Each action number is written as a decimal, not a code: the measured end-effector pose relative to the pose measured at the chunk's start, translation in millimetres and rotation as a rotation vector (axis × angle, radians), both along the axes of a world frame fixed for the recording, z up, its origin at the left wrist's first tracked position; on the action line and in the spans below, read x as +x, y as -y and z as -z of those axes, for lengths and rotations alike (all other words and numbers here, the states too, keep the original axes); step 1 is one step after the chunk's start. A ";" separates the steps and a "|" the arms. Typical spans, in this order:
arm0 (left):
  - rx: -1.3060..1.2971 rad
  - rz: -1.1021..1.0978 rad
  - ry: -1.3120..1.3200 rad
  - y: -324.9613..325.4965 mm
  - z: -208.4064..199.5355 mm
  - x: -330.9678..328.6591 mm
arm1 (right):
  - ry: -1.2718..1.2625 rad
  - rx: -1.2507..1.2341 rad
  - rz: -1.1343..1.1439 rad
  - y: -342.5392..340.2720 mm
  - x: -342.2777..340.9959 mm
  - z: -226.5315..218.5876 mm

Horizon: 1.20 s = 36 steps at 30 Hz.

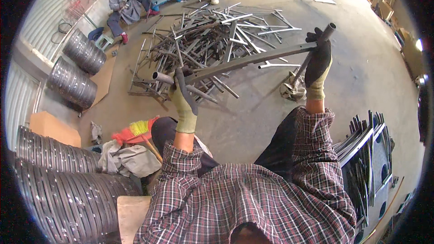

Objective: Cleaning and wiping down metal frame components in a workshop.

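Both my hands wear gloves with dark palms and pale cuffs. Held up in front of me is a dark metal tube frame (253,58), a long flat bar with a short round tube set crosswise at each end. My left hand (183,97) grips it at the left end tube, fingers wrapped round. At the right end, higher up, my right hand (320,61) is closed round the other tube. Beyond the frame, a large heap of similar metal tube frames (235,31) lies tangled on the floor; the held piece covers part of it.
Large black ribbed coils (68,190) stand at my left, with grey cloth (131,159) and a red-yellow bundle (135,131) beside them. Metal bars (361,153) are stacked at the right. Another person (124,7) sits at the back left; a crumpled sack (293,88) lies ahead.
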<state>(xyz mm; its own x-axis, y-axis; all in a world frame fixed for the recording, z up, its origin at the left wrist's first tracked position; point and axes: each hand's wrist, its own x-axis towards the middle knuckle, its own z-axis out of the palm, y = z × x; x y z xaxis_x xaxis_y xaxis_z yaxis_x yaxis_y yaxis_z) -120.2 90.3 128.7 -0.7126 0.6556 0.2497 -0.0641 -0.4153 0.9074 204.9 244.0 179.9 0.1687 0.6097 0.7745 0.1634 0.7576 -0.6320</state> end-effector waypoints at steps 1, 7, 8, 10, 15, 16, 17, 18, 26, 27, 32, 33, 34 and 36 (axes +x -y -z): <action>-0.014 0.056 -0.056 -1.8 3.7 -6.7 | -0.102 -0.085 -0.028 0.9 0.0 8.1; -0.042 -0.025 -0.490 -19.9 -44.3 44.2 | -0.643 -0.308 -0.234 -22.6 36.8 91.7; -0.099 -0.027 -0.665 -20.7 -52.0 46.4 | -0.744 -0.276 -0.298 -27.9 32.4 112.7; -0.162 -0.129 -0.792 -36.5 -29.8 52.9 | -0.889 -0.383 -0.291 -42.1 31.8 169.9; -0.194 0.012 -0.941 -40.7 -47.6 90.7 | -0.987 -0.609 -0.391 -10.8 41.7 171.6; -0.048 0.037 -0.970 -45.9 -45.8 98.8 | -0.996 -0.611 -0.151 -22.9 68.9 185.5; 0.012 -0.022 -1.000 -41.2 -54.6 111.0 | -0.984 -0.591 -0.054 -23.7 77.2 190.3; -0.087 -0.004 -0.932 -39.3 -55.7 116.2 | -0.928 -0.539 -0.068 -26.3 79.4 201.5; -0.177 0.055 -0.882 -38.8 -45.2 113.2 | -1.016 -0.594 -0.156 -35.5 80.8 222.9; -0.231 0.068 -0.920 -37.7 -43.5 110.2 | -1.053 -0.622 -0.159 -45.2 84.9 231.2; -0.196 0.063 -0.930 -39.0 -35.9 102.8 | -0.961 -0.650 -0.100 -44.8 79.4 230.6; -0.162 0.039 -0.952 -38.6 -37.0 104.4 | -0.976 -0.618 -0.120 -43.1 80.5 231.7; -0.128 0.017 -0.971 -37.2 -37.5 107.1 | -0.991 -0.587 -0.137 -40.9 82.8 233.1; -0.061 0.081 -0.914 -27.6 -51.5 115.2 | -0.988 -0.507 -0.090 -34.6 79.3 225.4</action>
